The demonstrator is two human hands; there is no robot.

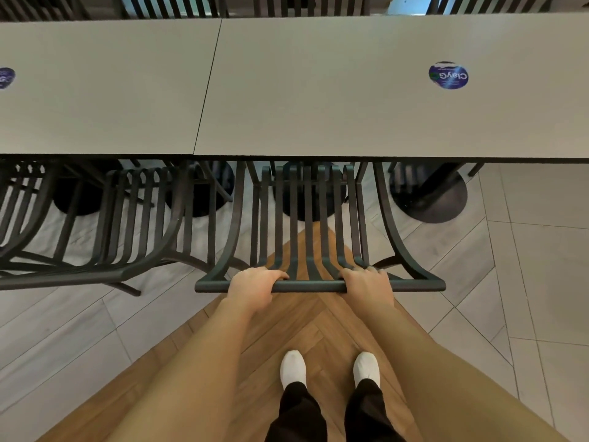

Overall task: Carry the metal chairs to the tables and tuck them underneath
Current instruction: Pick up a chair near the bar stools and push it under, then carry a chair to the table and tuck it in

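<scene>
A dark metal slatted chair (306,218) stands in front of me, its seat partly under the grey table (334,100). My left hand (255,287) and my right hand (366,282) both grip the top rail of its backrest, about a shoulder's width apart. The front of the seat is hidden beneath the tabletop. A second, matching chair (127,224) sits to the left, tucked under the neighbouring grey table (102,90), with its backrest close beside mine.
Round black table bases (430,199) stand under the tables. A blue round sticker (448,75) marks the right tabletop. More slatted chairs (178,6) line the far side. My white shoes (293,368) stand on a wood-pattern floor strip between grey tiles.
</scene>
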